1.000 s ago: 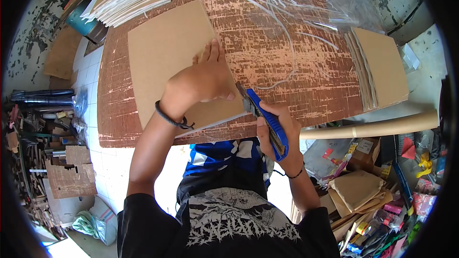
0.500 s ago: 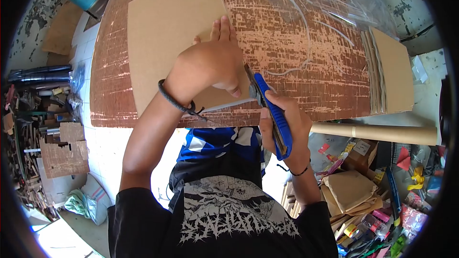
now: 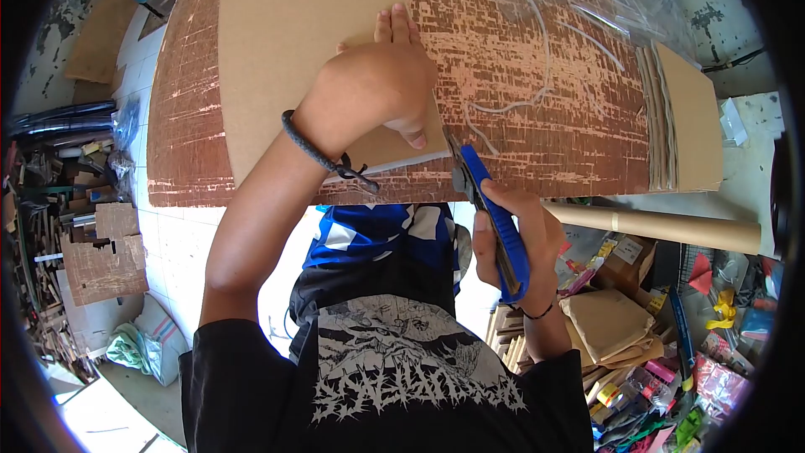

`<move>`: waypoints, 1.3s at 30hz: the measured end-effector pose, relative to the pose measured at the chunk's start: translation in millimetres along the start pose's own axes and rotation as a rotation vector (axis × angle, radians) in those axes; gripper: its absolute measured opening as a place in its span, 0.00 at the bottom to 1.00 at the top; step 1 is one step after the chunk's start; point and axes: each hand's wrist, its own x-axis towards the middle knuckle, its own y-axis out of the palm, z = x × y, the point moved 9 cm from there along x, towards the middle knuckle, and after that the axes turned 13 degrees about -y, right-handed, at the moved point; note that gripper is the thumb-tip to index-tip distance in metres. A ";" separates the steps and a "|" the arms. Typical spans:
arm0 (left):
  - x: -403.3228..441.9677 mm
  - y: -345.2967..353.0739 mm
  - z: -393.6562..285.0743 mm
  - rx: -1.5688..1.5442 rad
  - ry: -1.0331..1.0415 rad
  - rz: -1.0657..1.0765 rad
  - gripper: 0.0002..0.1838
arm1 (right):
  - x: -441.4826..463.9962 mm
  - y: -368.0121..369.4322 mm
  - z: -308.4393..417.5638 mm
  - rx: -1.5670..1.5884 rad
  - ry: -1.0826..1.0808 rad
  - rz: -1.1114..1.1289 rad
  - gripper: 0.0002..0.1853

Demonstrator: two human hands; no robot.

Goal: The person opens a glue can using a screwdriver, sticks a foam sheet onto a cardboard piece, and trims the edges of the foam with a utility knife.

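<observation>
A large brown cardboard sheet [image 3: 289,42] lies on the worn wooden table. My left hand [image 3: 377,75] rests on the sheet near its right edge, fingers stretched toward the far side and thumb apart. My right hand [image 3: 537,239] is wrapped round a blue utility knife [image 3: 506,239] at the table's front edge. The knife's blade points away from me, its tip close to the sheet's near right corner. Whether the blade touches the cardboard or the table, I cannot tell.
Thin pale strips [image 3: 532,13] and clear plastic [image 3: 641,4] lie at the far right of the tabletop [image 3: 537,138]. Cut cardboard pieces [image 3: 688,122] stand at the right end. Below are a long cardboard tube [image 3: 671,226] and a cluttered heap.
The knife in my right hand has moved back toward me and slightly right, past the sheet's near corner. My left hand stays on the cardboard. The view has shifted slightly.
</observation>
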 end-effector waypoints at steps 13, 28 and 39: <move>4.6 2.2 -1.4 0.027 0.008 0.036 0.67 | -19.0 -6.4 11.4 -0.007 0.096 0.072 0.23; 4.6 -2.1 3.0 0.019 -0.066 -0.027 0.60 | -27.1 -41.1 3.4 -0.027 0.205 -0.090 0.14; 87.6 -67.1 88.8 -0.123 -0.084 0.020 0.64 | 91.8 -41.3 -57.2 0.119 0.036 -0.251 0.11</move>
